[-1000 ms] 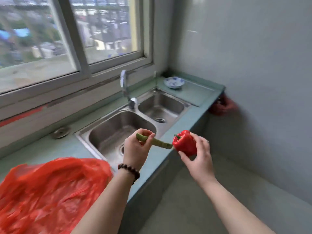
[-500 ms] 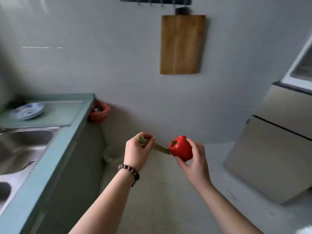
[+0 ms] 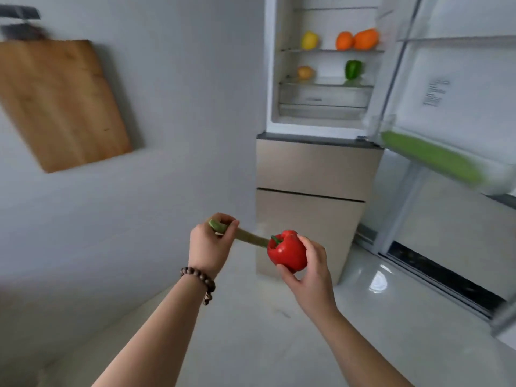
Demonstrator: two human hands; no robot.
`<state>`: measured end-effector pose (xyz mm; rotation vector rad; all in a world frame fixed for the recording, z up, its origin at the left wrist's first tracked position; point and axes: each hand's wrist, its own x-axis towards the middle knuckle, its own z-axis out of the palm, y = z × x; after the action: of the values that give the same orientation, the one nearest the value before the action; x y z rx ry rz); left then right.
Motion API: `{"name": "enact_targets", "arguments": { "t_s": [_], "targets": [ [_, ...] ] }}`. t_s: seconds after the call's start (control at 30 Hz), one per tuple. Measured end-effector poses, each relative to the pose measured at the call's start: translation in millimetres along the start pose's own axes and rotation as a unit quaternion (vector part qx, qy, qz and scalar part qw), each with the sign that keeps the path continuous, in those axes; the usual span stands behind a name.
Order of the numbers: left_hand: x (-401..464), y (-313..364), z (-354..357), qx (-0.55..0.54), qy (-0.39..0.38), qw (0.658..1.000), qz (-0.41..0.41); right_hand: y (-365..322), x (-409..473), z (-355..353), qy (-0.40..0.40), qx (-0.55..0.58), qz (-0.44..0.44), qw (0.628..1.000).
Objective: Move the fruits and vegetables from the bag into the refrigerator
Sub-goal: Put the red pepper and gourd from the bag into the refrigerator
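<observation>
My left hand (image 3: 208,247) grips a long thin green vegetable (image 3: 248,237) that points right toward the red bell pepper (image 3: 287,251) held in my right hand (image 3: 310,272). Both hands are at chest height over the floor. The refrigerator (image 3: 318,163) stands ahead with its upper door (image 3: 458,88) swung open to the right. Inside, a yellow fruit (image 3: 309,40) and two orange fruits (image 3: 357,39) sit on one shelf; a brownish fruit (image 3: 305,72) and a green pepper (image 3: 353,69) sit on the shelf below. The bag is out of view.
A wooden cutting board (image 3: 60,101) hangs on the grey wall at the left. A long green vegetable (image 3: 430,157) lies in the open door's lower bin. The lower refrigerator drawers are closed. Pale glossy floor lies between me and the refrigerator.
My view has swung right from the sink and red bag, past the cutting board, to the open refrigerator. Both hands keep the same hold on the green vegetable and red pepper.
</observation>
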<state>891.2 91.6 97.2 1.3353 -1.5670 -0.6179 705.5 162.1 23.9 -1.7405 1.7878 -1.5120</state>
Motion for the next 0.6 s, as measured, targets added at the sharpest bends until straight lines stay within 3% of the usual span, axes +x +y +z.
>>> {"name": "enact_targets", "arguments": {
  "t_s": [0.23,0.6],
  "targets": [
    [84.9,28.4,87.2,-0.043,-0.048,0.997,0.036,56.8,78.6,-38.5,0.060,-0.042,0.046,0.996],
    [282.1,22.5,183.5,-0.104,-0.050,0.991,0.065,127.0,279.6,2.0,0.084,-0.059,0.032,0.994]
  ]
}}
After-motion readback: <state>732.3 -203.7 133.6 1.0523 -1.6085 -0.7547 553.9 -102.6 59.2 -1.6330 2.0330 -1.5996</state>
